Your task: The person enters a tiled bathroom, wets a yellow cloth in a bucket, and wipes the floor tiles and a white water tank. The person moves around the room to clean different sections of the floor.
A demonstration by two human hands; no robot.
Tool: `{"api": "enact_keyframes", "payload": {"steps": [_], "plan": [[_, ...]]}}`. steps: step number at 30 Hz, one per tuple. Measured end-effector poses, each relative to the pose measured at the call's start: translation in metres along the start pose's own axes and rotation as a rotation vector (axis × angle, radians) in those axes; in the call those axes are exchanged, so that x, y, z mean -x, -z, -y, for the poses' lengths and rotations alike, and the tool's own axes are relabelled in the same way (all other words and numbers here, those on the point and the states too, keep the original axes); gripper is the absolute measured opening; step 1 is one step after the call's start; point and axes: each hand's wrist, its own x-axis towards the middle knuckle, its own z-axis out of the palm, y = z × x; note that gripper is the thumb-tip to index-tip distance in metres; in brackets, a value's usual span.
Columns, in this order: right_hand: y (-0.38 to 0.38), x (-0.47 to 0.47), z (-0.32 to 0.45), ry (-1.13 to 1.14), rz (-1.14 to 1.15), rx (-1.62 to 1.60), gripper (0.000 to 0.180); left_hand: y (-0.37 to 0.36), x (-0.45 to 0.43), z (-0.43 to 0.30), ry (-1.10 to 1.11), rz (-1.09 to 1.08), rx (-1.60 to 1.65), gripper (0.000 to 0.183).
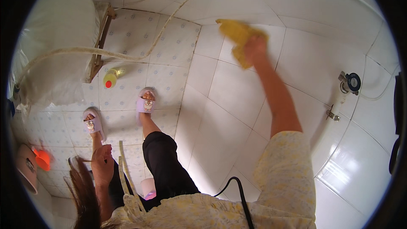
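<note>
My right hand (256, 49) holds a yellow cloth (240, 36) against the white wall tiles (236, 90), above the corner where the wall meets the floor; both are slightly blurred. At the lower left hangs my left hand (103, 165), over my leg, with fingers partly bent and nothing seen in it. Long hair lies beside that hand. A bottle of yellow liquid with a red cap (110, 79) stands on the patterned floor tiles, ahead of my slippered feet.
A wooden stand (101, 46) and a plastic-covered bulk are at the upper left, crossed by a pale hose (111, 53). An orange scoop (42, 159) and a pink bucket (26, 168) lie lower left. A valve (350, 83) on a pipe is at right.
</note>
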Motion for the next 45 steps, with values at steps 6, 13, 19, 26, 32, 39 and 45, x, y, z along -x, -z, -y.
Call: {"api": "enact_keyframes", "payload": {"steps": [6,13,19,26,32,39,45], "plan": [[0.018,-0.053,-0.013,-0.065,-0.026,0.086,0.033,-0.027,0.001,0.01,0.108,0.032,0.184,0.025],[-0.036,-0.084,0.113,0.163,-0.129,-0.141,0.036,-0.069,-0.01,0.007,0.205,0.158,0.306,0.02],[-0.076,-0.061,0.263,0.427,-0.141,-0.202,0.034,-0.059,-0.002,0.008,0.325,0.173,0.163,0.018],[-0.251,0.096,0.496,0.675,-0.19,-0.164,0.032,-0.043,0.004,0.021,0.492,0.191,0.335,0.016],[-0.221,0.204,0.42,0.875,-0.082,-0.182,0.032,-0.026,0.007,0.023,0.218,0.275,0.039,0.021],[-0.124,0.093,0.248,0.515,-0.003,-0.237,0.03,-0.023,0.01,0.0,0.119,0.201,0.084,0.019],[-0.057,-0.005,0.038,-0.066,-0.257,-0.163,0.032,-0.017,0.001,-0.019,-0.003,0.103,0.072,0.019]]}}
